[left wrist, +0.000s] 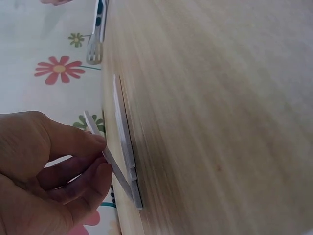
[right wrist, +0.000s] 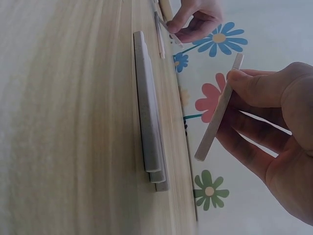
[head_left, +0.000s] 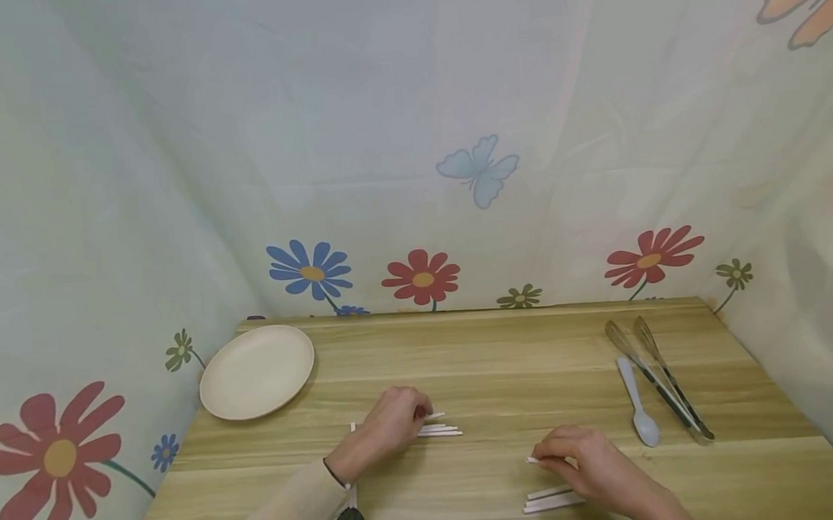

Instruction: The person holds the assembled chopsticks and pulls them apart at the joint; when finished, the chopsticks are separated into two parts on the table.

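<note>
Wood-grained table (head_left: 465, 352) before a flowered backdrop (head_left: 351, 121): the left hand (head_left: 393, 420) pinches a white stick (left wrist: 118, 171), tilted, beside a flat-lying group of sticks (left wrist: 123, 127); the right hand (head_left: 592, 464) pinches another stick (right wrist: 214, 122), raised near a second group (right wrist: 148, 107).

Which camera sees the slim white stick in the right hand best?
The right wrist view: the slim white stick shows nearly end to end, pinched in the right hand. The head view shows just one tip; the left wrist view doesn't show it.
</note>
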Demonstrator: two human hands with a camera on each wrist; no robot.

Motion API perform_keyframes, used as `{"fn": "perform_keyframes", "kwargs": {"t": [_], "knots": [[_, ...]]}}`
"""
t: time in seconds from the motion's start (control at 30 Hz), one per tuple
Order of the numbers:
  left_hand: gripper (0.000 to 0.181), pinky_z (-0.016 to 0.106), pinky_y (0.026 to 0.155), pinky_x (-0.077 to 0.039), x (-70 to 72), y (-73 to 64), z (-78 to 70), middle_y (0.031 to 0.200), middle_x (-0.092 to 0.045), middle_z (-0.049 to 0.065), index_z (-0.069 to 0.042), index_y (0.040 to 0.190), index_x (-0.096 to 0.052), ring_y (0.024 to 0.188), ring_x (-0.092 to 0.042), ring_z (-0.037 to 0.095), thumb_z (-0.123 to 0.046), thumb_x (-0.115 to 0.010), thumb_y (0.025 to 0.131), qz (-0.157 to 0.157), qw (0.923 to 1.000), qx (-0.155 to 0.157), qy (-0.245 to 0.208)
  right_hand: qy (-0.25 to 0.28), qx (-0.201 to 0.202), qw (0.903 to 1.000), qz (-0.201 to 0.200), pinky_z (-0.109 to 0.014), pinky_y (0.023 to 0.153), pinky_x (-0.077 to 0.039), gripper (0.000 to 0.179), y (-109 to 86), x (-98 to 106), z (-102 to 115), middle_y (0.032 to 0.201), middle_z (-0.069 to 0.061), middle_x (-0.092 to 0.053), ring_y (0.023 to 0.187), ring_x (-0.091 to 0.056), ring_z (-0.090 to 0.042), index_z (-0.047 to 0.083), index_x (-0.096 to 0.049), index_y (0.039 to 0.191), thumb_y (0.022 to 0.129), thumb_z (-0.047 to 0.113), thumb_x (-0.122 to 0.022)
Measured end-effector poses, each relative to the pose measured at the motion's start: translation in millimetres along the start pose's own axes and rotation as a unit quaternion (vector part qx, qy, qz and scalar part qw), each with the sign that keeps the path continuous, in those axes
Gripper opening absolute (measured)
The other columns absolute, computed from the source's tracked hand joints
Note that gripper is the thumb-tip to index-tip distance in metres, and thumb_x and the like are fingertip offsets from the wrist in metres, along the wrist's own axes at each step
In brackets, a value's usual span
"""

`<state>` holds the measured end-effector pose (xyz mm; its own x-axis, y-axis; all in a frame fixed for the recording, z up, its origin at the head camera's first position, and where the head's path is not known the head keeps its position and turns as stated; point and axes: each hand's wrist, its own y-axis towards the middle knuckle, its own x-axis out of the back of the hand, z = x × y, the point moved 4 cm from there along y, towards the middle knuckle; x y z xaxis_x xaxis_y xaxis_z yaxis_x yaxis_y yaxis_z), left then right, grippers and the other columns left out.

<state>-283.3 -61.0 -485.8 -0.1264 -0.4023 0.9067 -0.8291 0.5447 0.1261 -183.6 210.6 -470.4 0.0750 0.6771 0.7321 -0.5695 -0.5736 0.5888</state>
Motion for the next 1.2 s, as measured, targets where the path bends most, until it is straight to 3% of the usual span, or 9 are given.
{"fn": "perform_keyframes", "kwargs": {"t": [0.33, 1.2], "knots": [[0.009, 0.019, 0.064, -0.050, -6.4, -0.4, 1.6, 0.079, -0.070, -0.003, -0.009, 0.084, -0.075, 0.071, -0.059, 0.004, -0.002, -0.070, 0.083, 0.004, 0.9998, -0.019, 0.002, 0.024, -0.029, 0.9991, 0.022, -0.009, 0.071, -0.047, 0.020, -1.3, 0.2, -0.8, 0.089, 0.009, -0.071, 0.080, -0.065, -0.003, 0.015, -0.072, 0.092, 0.079, 0.000, -0.076], [0.013, 0.025, 0.073, -0.054, -12.9, 0.5, 3.0, 0.085, -0.073, 0.001, -0.011, 0.084, -0.075, 0.082, -0.066, 0.010, 0.000, -0.068, 0.082, 0.012, 0.9995, -0.028, 0.010, 0.016, -0.008, 0.9983, 0.055, -0.010, 0.073, -0.048, 0.020, -0.1, -2.8, 0.0, 0.088, 0.011, -0.070, 0.080, -0.064, -0.003, 0.018, -0.074, 0.092, 0.079, 0.004, -0.077]]}}
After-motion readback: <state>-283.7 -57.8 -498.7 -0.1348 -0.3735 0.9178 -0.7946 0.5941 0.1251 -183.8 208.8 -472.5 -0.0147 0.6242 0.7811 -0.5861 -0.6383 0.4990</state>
